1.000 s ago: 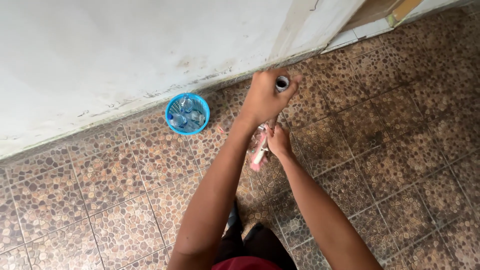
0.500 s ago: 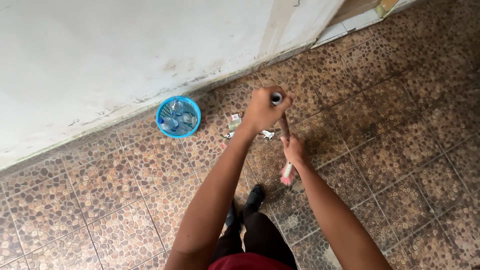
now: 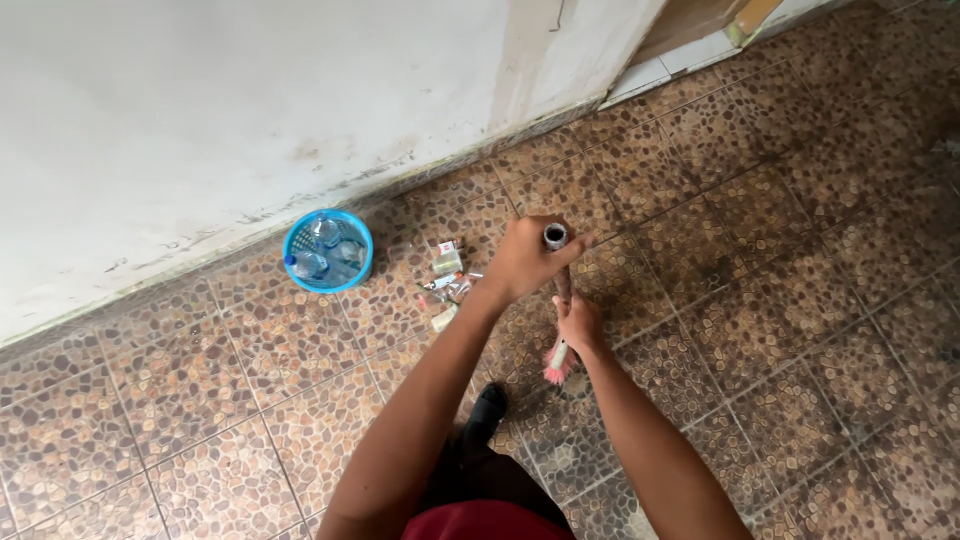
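Note:
I hold a broom upright over a brown pebble-patterned tile floor. My left hand (image 3: 525, 258) grips the top end of the broom handle (image 3: 555, 237). My right hand (image 3: 579, 323) grips the handle lower down, just above the pink and white broom head (image 3: 557, 364), which rests on the floor. A small pile of litter (image 3: 444, 284), wrappers and small packets, lies on the tiles just left of my left hand.
A round blue plastic basket (image 3: 327, 250) holding clear plastic bottles stands by the foot of the stained white wall (image 3: 250, 110). A doorway threshold (image 3: 690, 45) shows at the top right. My dark shoe (image 3: 486, 410) is below the broom.
The broom head has swept from beside the litter back towards my feet. The litter pile, hidden behind my arm a second ago, now lies exposed near the basket. The view has shifted.

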